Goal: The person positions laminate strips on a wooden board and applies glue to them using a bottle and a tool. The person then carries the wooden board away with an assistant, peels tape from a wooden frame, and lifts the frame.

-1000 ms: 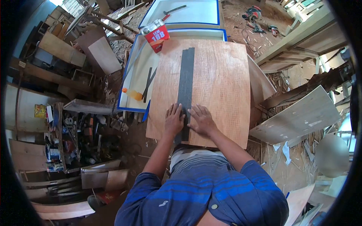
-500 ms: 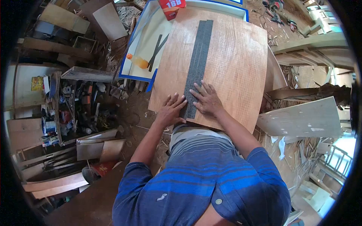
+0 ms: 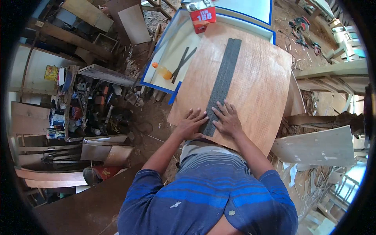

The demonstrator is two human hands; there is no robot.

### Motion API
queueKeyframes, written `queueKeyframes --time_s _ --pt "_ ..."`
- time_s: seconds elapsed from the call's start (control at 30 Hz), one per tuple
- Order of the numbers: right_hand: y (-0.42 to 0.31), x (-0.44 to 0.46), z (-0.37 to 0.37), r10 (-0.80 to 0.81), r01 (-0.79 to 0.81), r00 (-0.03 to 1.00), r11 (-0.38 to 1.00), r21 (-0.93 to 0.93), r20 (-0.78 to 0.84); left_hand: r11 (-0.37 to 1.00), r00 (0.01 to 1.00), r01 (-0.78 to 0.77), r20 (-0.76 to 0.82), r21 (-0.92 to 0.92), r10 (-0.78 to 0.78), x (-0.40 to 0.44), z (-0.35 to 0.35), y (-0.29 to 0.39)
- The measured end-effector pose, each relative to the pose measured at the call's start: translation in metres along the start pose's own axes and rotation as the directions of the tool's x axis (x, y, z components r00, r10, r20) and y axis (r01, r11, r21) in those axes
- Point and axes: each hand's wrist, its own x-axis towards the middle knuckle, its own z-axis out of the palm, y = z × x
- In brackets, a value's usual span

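Observation:
Dark grey speckled strips (image 3: 224, 74) lie side by side lengthwise on a plywood panel (image 3: 258, 84), their far ends slightly uneven. At their near end, my left hand (image 3: 192, 124) rests flat on the panel, fingertips against the strips' left edge. My right hand (image 3: 228, 121) lies opposite with fingers spread, its fingertips on the right edge of the strips. Neither hand grips anything; both press from above.
Beneath the panel's far side is a white tray-like board with blue edges (image 3: 159, 58). It bears a red can (image 3: 203, 18), an orange-capped bottle (image 3: 163, 72) and two crossed dark strips (image 3: 182, 64). A cluttered tool shelf (image 3: 70, 105) stands left; a board (image 3: 315, 147) leans right.
The whole view has shifted, so everything sits lower and further right. Both hands stay at the near end of the strips, with little movement against the panel.

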Motion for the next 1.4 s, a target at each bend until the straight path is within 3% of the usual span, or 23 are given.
queueKeyframes --time_s 0.2,0.33,0.47,0.5,0.63,0.7,0.8,0.87,0.9,1.0,1.07,1.13,1.23,1.33,1.4 --pt "-0.003 0.003 0.0 -0.001 0.001 1.0 1.0 -0.028 -0.004 0.997 1.0 -0.015 -0.015 -0.071 0.014 0.006 0.001 -0.008" --pt "-0.004 0.004 -0.004 0.041 -0.04 0.998 0.999 0.035 -0.039 0.964 0.999 -0.013 -0.033 -0.267 0.004 0.012 -0.013 -0.015" --pt "-0.004 0.006 0.002 0.143 -0.134 0.983 0.987 0.084 -0.115 0.924 0.924 0.016 -0.346 -0.382 -0.16 0.011 -0.052 -0.046" --pt "-0.004 0.007 0.004 0.188 -0.178 0.975 0.98 0.09 -0.121 0.93 0.805 -0.017 -0.557 -0.367 -0.205 0.014 -0.059 -0.064" --pt "-0.016 0.016 0.005 0.358 -0.342 0.912 0.933 0.11 -0.2 0.841 0.42 0.272 -0.729 -0.468 -0.541 0.014 -0.05 -0.191" --pt "-0.026 0.022 0.005 0.42 -0.403 0.876 0.908 0.118 -0.238 0.786 0.363 0.45 -0.718 -0.424 -0.595 0.014 -0.072 -0.225" --pt "-0.047 0.029 0.004 0.491 -0.479 0.835 0.871 0.113 -0.248 0.822 0.429 0.353 -0.703 -0.447 -0.567 0.035 -0.07 -0.268" --pt "-0.059 0.033 -0.004 0.543 -0.529 0.811 0.84 0.121 -0.218 0.862 0.568 0.26 -0.653 -0.434 -0.501 0.047 -0.068 -0.279" --pt "-0.065 0.036 -0.01 0.564 -0.548 0.803 0.826 0.134 -0.192 0.835 0.583 0.232 -0.616 -0.498 -0.53 0.054 -0.065 -0.283" --pt "-0.077 0.037 -0.006 0.543 -0.528 0.779 0.837 0.139 -0.313 0.725 0.634 0.188 -0.481 -0.663 -0.605 0.066 -0.055 -0.294" --pt "-0.08 0.038 0.006 0.551 -0.533 0.751 0.831 0.158 -0.364 0.719 0.632 0.187 -0.478 -0.67 -0.61 0.064 -0.055 -0.293" --pt "-0.081 0.041 0.007 0.545 -0.5 0.745 0.838 0.219 -0.386 0.775 0.623 0.108 -0.565 -0.623 -0.541 0.06 -0.073 -0.28" --pt "-0.088 0.056 0.001 0.543 -0.42 0.749 0.832 0.363 -0.379 0.853 0.689 0.024 -0.61 -0.521 -0.392 0.059 -0.14 -0.22" --pt "-0.103 0.077 -0.029 0.578 -0.32 0.753 0.74 0.592 -0.315 0.727 0.856 -0.283 -0.507 -0.626 -0.103 0.07 -0.184 -0.167" --pt "-0.116 0.09 -0.058 0.559 -0.247 0.783 0.681 0.689 -0.271 0.674 0.946 -0.279 -0.317 -0.684 0.069 0.082 -0.206 -0.124"
